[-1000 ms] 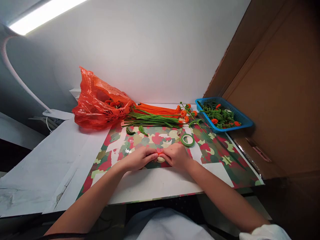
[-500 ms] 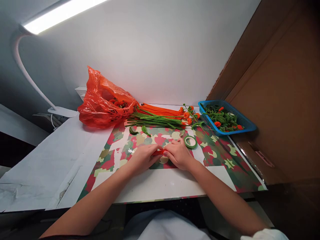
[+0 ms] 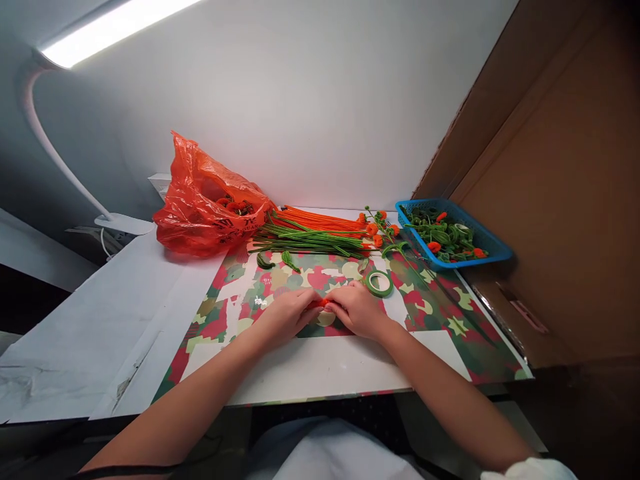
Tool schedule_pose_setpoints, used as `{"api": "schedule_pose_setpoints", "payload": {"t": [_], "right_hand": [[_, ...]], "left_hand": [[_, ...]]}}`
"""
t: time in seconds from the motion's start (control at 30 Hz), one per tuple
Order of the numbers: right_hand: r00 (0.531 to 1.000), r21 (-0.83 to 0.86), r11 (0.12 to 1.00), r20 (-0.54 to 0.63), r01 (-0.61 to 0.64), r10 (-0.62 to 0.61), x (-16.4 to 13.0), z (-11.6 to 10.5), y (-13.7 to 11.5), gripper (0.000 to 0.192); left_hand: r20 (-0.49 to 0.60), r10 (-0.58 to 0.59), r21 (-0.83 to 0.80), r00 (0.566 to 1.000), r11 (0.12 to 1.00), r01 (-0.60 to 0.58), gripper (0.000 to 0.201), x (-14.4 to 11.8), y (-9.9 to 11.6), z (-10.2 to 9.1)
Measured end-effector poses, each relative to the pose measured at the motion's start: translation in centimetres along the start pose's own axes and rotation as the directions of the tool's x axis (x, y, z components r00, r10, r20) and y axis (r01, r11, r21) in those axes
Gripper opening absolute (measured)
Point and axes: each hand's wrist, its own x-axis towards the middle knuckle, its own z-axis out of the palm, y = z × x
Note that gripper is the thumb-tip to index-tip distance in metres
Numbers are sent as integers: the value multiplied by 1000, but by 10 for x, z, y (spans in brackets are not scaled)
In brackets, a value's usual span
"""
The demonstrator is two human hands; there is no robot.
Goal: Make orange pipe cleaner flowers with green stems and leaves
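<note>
Both hands meet over the middle of the patterned mat [image 3: 280,283]. My left hand [image 3: 290,312] is closed on a small piece of orange pipe cleaner [image 3: 325,303]. My right hand [image 3: 356,309] pinches the same orange piece from the other side. Fingers cover most of it, so its full shape is hidden. A roll of green tape [image 3: 379,284] lies just beyond my right hand. Two green leaf shapes, one curled [image 3: 265,261] and one longer [image 3: 290,262], rest beyond my left hand. Further back are bundles of green pipe cleaners [image 3: 310,241] and orange pipe cleaners [image 3: 325,223].
At the back left sits a red plastic bag [image 3: 200,207] with orange balls inside. A stem with orange flowers [image 3: 379,233] lies right of the bundles. The blue basket [image 3: 480,243] holds green and orange pieces. A lamp [image 3: 55,143] stands left, cardboard [image 3: 560,187] right.
The hands stay together on the orange piece, and less of it shows between the fingers. The whole view has shifted very slightly.
</note>
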Motion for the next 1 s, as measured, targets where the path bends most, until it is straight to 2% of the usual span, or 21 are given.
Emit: {"api": "schedule_pose_setpoints", "payload": {"t": [0.17,0.37,0.47,0.57,0.73,1.0], "right_hand": [[1000,-3,1000,1,0,0,-1,0,-2,19],[997,45,997,54,-57,55,0,-5,-5,28],[995,26,997,78,-69,67,0,-5,-4,30],[996,44,996,52,-79,76,0,-4,-4,25],[996,32,998,-58,-62,64,0,-1,-5,17],[987,-30,1000,-160,1,-6,-2,6,-4,19]], "left_hand": [[3,35,61,999,998,-36,26,0,0,-1],[-58,195,196,979,964,-181,33,-1,-1,1],[-71,233,219,970,952,-213,34,-2,-1,3],[-80,178,157,981,974,-164,27,-2,-2,4],[-47,53,16,997,998,-53,21,-2,-3,3],[14,-111,-166,994,980,111,18,-1,5,-6]]}}
